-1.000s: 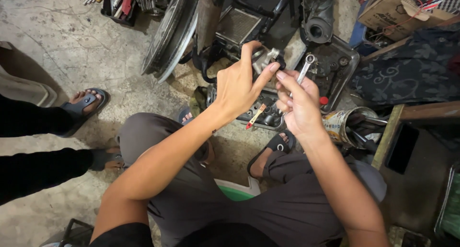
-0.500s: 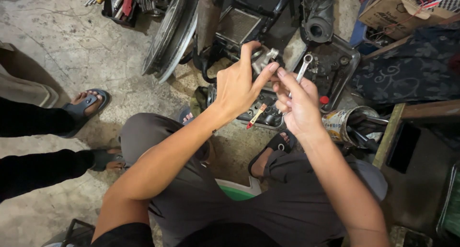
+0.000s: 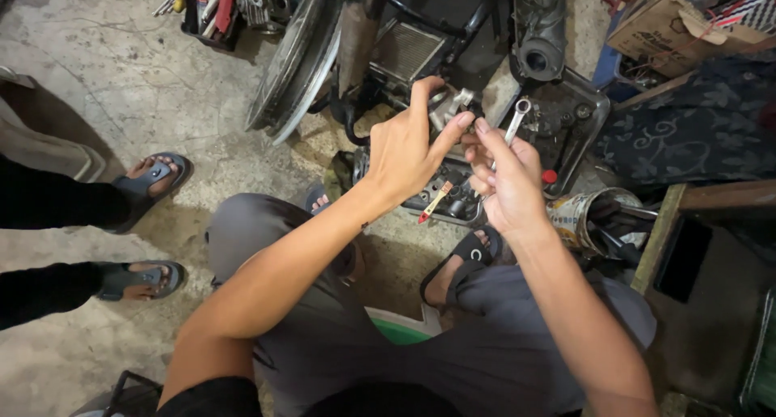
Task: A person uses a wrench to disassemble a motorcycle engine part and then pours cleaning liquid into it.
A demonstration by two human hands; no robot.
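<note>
My left hand (image 3: 406, 147) is raised over the motorcycle parts, thumb and fingers closed around a small silvery metal part (image 3: 449, 107). Right beside it, touching fingertips, my right hand (image 3: 508, 180) grips a slim metal wrench (image 3: 516, 119) whose ring end points up and away. Both hands hover above a dark engine cover (image 3: 572, 120) and a black cylinder head (image 3: 446, 192) on the floor, where a small red-tipped tool (image 3: 435, 202) lies. I sit low, grey-trousered knees apart.
A motorcycle wheel (image 3: 296, 59) and radiator (image 3: 408, 48) stand ahead. A tin of tools (image 3: 588, 216) sits at right beside a wooden bench (image 3: 711, 203). Another person's sandalled feet (image 3: 153, 177) are at left. A cardboard box (image 3: 664, 19) lies far right.
Both hands have stayed together over the engine parts with only slight finger shifts. The wrench keeps its upward tilt.
</note>
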